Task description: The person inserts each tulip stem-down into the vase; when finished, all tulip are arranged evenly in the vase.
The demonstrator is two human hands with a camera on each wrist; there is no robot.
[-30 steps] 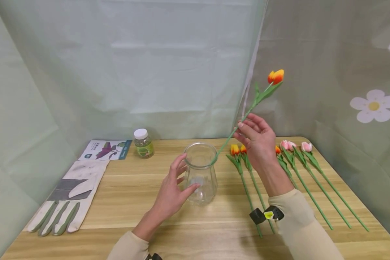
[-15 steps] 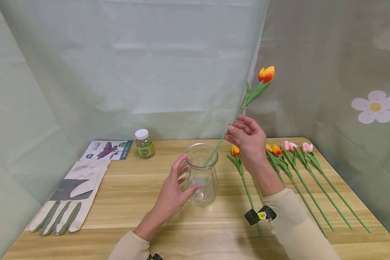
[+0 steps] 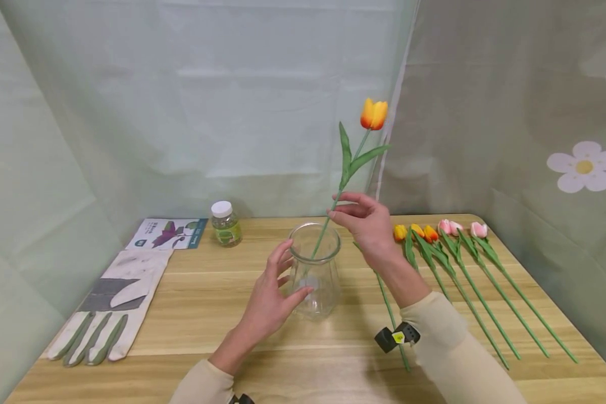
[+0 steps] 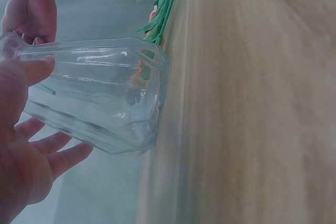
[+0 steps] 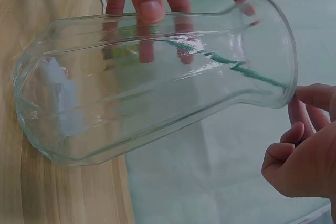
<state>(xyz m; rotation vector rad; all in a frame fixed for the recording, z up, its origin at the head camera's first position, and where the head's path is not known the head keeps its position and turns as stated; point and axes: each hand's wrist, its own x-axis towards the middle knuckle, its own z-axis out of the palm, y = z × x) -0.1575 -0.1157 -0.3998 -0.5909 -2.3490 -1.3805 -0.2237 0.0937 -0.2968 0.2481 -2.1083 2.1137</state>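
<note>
A yellow-and-orange tulip (image 3: 345, 175) with green leaves leans right, its stem's lower end inside an upright, clear, faceted glass vase (image 3: 319, 287).

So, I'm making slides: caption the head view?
Left hand holding a glass vase, right hand pinching an orange-yellow tulip, its lower stem inside.

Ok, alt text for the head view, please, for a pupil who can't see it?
A right hand holds a yellow-orange tulip, its lower stem inside a glass vase that the left hand curves around. More tulips are at right; a jar, card and glove at left.
</note>
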